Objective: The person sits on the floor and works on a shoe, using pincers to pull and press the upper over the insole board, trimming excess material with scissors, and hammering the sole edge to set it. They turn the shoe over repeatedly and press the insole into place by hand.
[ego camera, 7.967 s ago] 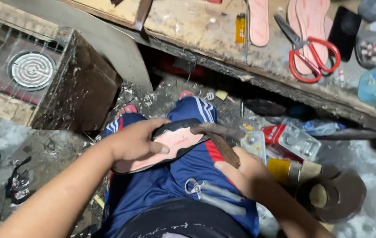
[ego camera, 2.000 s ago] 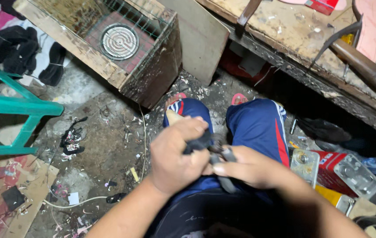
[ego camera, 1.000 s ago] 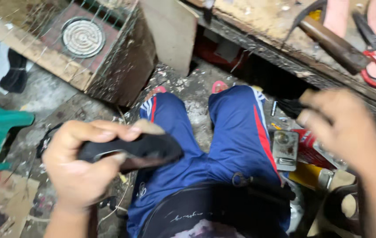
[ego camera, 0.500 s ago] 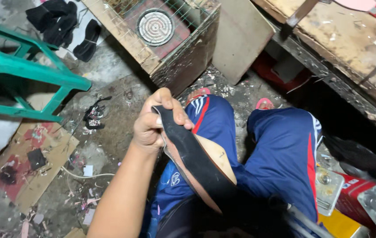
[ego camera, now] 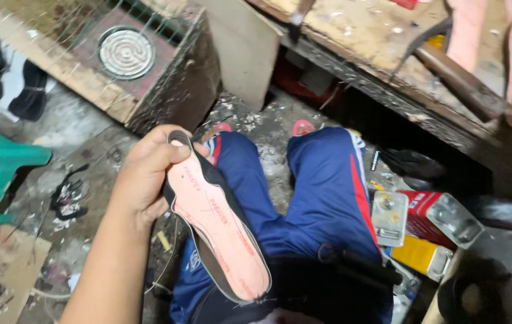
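The left hand [ego camera: 145, 174] grips a pink insole [ego camera: 217, 225] at its ten-o'clock end, above blue-trousered legs [ego camera: 322, 198].

Dim, patchy light from above, soft all over.
Workbench [ego camera: 382, 36] top glows brightest, deep black shadow beneath it; motion blur smears the right edge, and the pink insole [ego camera: 220, 234] catches mild sheen.

I'm holding up this shoe sole [ego camera: 217, 228] by its heel end, pink insole side facing me with a thin black rim showing all around it, and it's slanting down from near my knee toward my lap, toe end hanging lowest over my blue track pants.
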